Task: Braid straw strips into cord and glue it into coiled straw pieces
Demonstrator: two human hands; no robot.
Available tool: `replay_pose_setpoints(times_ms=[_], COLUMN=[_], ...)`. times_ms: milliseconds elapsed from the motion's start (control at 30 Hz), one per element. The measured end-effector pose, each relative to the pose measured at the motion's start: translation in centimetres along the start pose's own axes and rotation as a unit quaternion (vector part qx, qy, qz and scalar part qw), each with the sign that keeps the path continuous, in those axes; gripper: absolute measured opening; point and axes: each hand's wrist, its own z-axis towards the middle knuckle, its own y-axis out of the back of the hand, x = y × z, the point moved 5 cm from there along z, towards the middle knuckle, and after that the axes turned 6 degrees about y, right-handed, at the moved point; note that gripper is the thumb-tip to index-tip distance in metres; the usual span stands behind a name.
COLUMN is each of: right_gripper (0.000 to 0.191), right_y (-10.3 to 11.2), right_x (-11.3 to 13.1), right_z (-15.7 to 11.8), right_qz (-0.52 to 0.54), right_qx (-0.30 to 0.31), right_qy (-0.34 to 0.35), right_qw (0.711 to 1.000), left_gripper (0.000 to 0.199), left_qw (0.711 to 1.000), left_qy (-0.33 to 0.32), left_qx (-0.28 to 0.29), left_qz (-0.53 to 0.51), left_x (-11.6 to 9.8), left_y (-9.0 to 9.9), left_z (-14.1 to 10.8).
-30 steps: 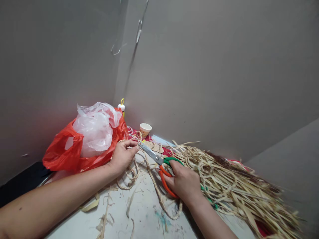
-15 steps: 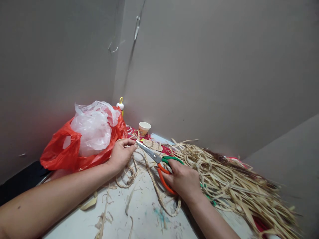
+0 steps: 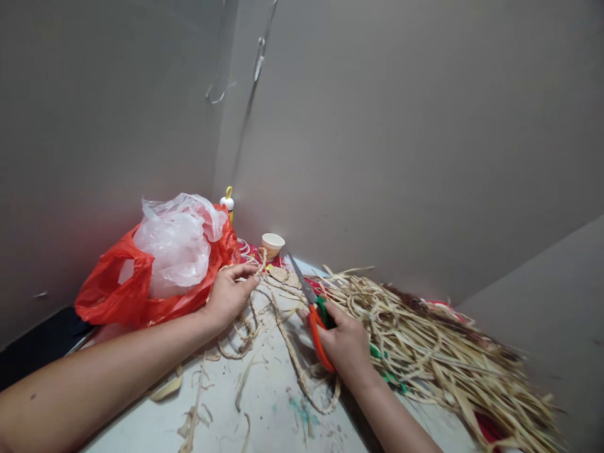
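Observation:
My right hand (image 3: 343, 343) is closed round the orange and green handles of a pair of scissors (image 3: 306, 288), whose blades look shut and point up and away from me. A braided straw cord (image 3: 293, 352) loops over the table between my hands. My left hand (image 3: 232, 292) pinches the cord's upper part between thumb and fingers, beside the red bag; the exact grip point is partly hidden. Beyond the fingertips lies a flat coiled straw piece (image 3: 282, 275).
A red plastic bag (image 3: 113, 277) holding a clear white bag (image 3: 177, 251) stands left. A paper cup (image 3: 272, 246) and a yellow-and-white bottle (image 3: 227, 202) are at the back. Dry straw strips (image 3: 425, 340) spread right. Scraps litter the white table (image 3: 274, 409); grey walls close behind.
The scissors have swung away from my left fingertips, from pointing left to pointing up and forward, and their blades are lifted. My right hand has turned; my left hand stays almost still.

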Motion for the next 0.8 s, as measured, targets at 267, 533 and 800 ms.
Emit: replay_pose_setpoints(times_ms=[267,533,800], right_gripper=[0.037,0.029,0.034], right_y=[-0.4,0.5,1.7], right_x=[0.3,3.7,3.2], right_z=[0.4,0.6,0.7], right_qz=[0.404,0.609,0.563], right_qx=[0.015,0.001,-0.039], right_qy=[-0.203,-0.172,-0.183], right_qw=[0.892,0.774,0.805], left_gripper=[0.034,0.030,0.028], left_qw=[0.989,0.944,0.897], left_qy=[0.043,0.139,0.234], left_qx=[0.141,0.298,0.376], left_qz=[-0.003,0.008,-0.013], left_x=[0.1,-0.4,0.2], left_y=[-2.0,-4.4,-4.8], left_z=[-1.4,-4.8,-5.7])
